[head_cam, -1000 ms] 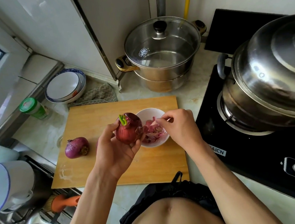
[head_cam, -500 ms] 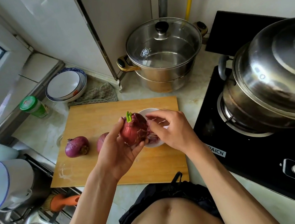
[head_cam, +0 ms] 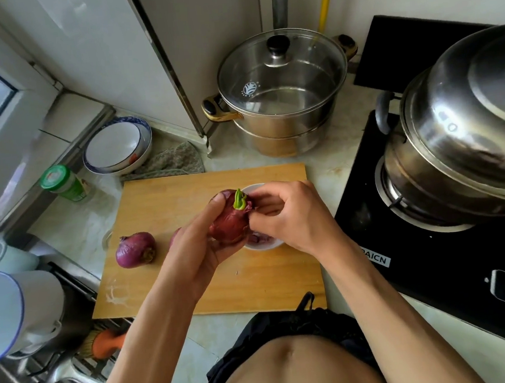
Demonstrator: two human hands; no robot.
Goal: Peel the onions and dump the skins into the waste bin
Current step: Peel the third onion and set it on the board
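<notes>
Both hands grip sprouted onion (head_cam: pixel 229 224), sprout up.

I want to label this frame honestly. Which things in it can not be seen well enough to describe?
All in the head view:
- Bowl: mostly behind the held onion and the right hand; contents barely show.
- Second onion on the board: only a sliver shows past the left hand.
- Right fingertips: hidden at the onion's top, so the pinched skin is unclear.
- Waste bin: not in view.
</notes>
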